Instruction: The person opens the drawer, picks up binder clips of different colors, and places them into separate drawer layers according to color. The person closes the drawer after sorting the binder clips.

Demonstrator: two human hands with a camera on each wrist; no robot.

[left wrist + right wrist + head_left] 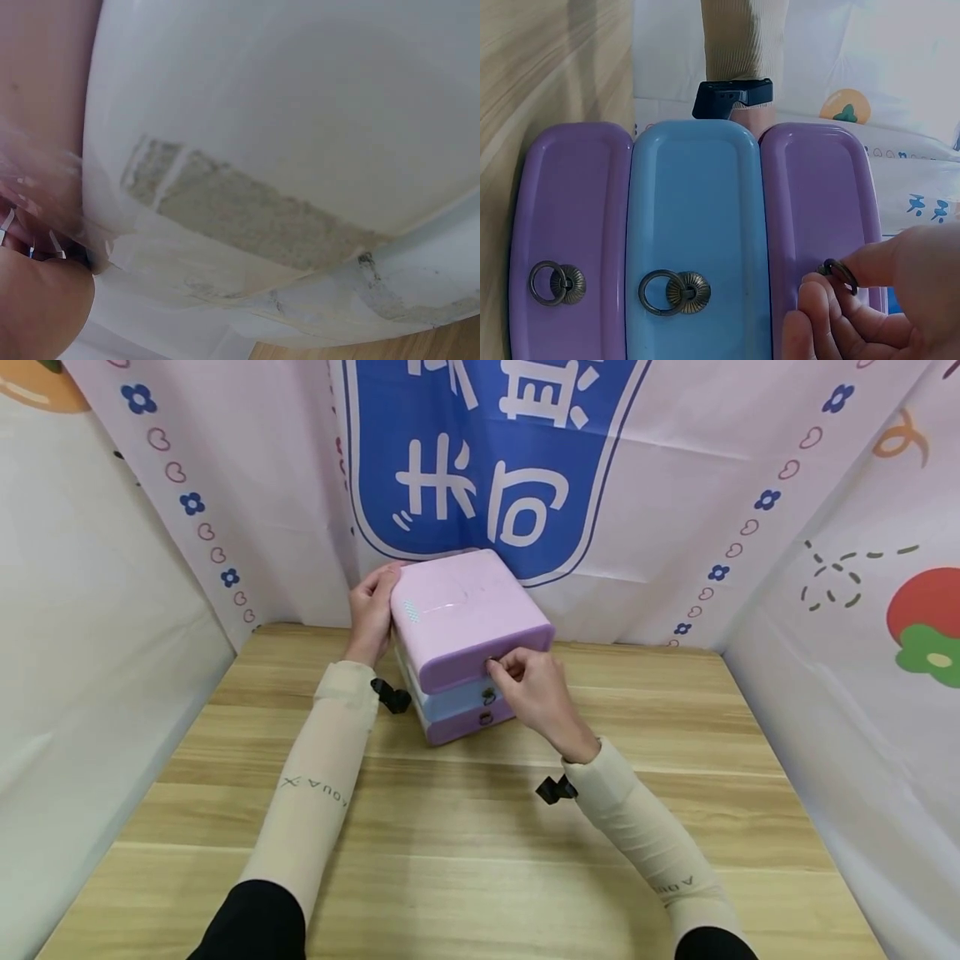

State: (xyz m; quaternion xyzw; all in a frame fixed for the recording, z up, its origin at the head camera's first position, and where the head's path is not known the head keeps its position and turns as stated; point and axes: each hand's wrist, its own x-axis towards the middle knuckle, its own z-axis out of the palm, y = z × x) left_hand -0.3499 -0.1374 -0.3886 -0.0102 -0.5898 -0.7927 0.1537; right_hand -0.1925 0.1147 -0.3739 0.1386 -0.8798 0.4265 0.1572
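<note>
A small three-drawer box (468,602) with a pink top stands near the back of the table. Its top drawer front (817,187) is purple, the middle one (694,180) light blue and the bottom one (570,187) purple, each with a bronze ring pull. My right hand (536,689) pinches the top drawer's ring pull (846,276) between thumb and fingers. At the back left corner my left hand (371,610) holds the box, its fingers partly hidden behind it. The left wrist view is filled by the box's pale side wall (300,112), with worn tape along it.
The box stands on a wood-grain table (450,860). Behind it hangs a printed cloth (667,527) with a blue sign, close to the box's back. White cloth walls (840,693) rise on both sides. A dark camera mount (557,789) sits at each wrist.
</note>
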